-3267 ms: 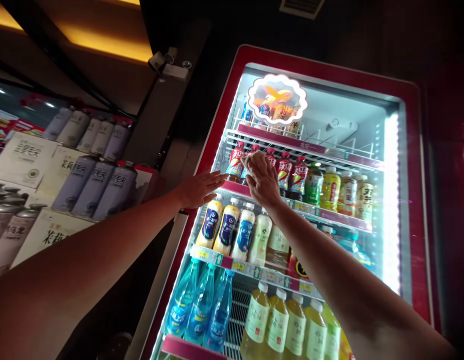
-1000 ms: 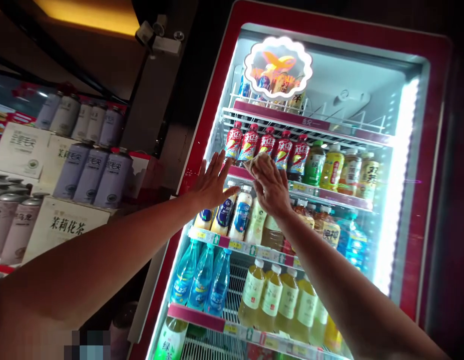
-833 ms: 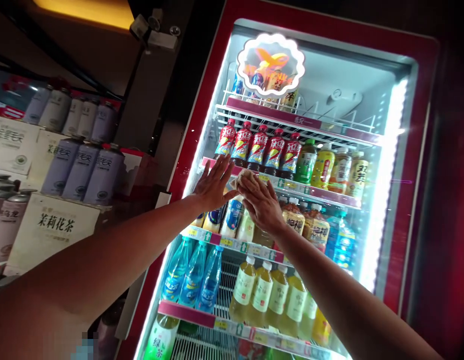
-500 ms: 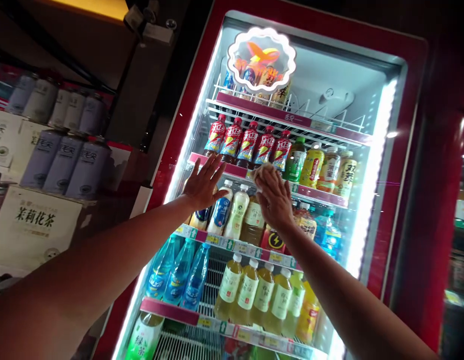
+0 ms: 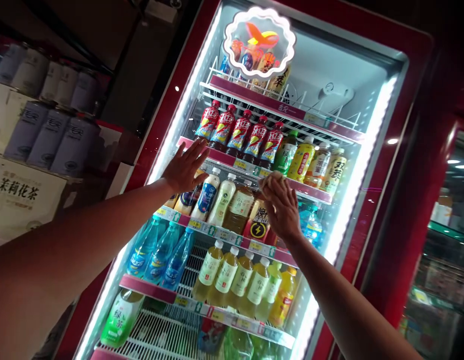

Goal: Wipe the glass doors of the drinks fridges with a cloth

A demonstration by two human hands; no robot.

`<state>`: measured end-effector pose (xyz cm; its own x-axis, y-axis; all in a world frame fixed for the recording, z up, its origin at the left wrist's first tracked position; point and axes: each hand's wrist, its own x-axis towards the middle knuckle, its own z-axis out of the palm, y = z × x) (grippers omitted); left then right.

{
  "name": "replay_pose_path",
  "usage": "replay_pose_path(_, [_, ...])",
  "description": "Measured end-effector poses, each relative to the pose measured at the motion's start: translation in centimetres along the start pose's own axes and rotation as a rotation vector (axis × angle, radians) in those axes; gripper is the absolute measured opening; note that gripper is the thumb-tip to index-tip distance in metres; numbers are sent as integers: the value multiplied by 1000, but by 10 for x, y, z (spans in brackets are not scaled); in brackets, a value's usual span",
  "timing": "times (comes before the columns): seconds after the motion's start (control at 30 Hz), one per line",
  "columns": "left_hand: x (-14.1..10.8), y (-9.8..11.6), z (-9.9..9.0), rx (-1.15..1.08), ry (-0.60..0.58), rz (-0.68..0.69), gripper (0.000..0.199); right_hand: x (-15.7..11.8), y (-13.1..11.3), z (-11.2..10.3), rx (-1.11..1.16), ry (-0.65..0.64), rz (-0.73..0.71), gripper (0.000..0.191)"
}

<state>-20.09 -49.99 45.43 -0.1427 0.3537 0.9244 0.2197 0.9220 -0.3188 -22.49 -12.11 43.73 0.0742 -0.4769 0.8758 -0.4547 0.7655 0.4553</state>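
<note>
My left hand lies with fingers spread on the glass door of a lit red drinks cooler. Behind its fingertips stand red-capped bottles with red labels. Further right, my right hand presses a crumpled pale cloth against the same glass; most of the cloth is hidden under the fingers. Just above the cloth, behind the glass, is a green-labelled bottle. Below the hand a can-like drink with a lightning mark is partly covered.
A glowing scalloped sign shows at the door's upper part. Shelves inside hold blue bottles and white-capped yellowish bottles. To the left stand stacked tins and a cream box. Another glass-fronted cabinet is at the right.
My right hand and the cloth have slid right and down across the glass. My left hand stays spread, shifted slightly left against the bottles. The view has also shifted and tilted.
</note>
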Motion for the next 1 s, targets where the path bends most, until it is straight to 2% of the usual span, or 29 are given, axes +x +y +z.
replay_pose_path(0.1, [0, -1, 3, 15, 16, 11, 76, -12, 14, -11, -11, -74, -48, 44])
replay_pose_path(0.27, [-1, -3, 5, 31, 41, 19, 81, -14, 70, -27, -27, 128, 225, 43])
replay_pose_path(0.37, [-2, -4, 6, 27, 47, 22, 83, -35, 74, -27, -5, 155, 242, 46])
replay_pose_path(0.47, [-3, -4, 7, 34, 68, 23, 81, -66, 68, -28, 3, 85, 168, 47])
replay_pose_path(0.53, [-4, -4, 7, 38, 84, 29, 79, -75, 76, -35, -7, 46, 144, 44])
replay_pose_path(0.6, [-5, -5, 8, 41, 102, 36, 79, -69, 99, -45, -37, 51, 179, 42])
replay_pose_path(0.7, [-5, -6, 9, 41, 112, 40, 78, -49, 139, -58, -88, 129, 289, 44])
replay_pose_path(0.77, [-5, -6, 9, 40, 108, 37, 78, -45, 154, -62, -82, 158, 284, 48])
replay_pose_path(0.9, [-5, -6, 8, 32, 105, 31, 79, -72, 150, -64, -53, 85, 190, 48])
replay_pose_path(1.0, [-5, -7, 9, 6, 94, 24, 80, -86, 152, -70, -105, 19, 225, 45])
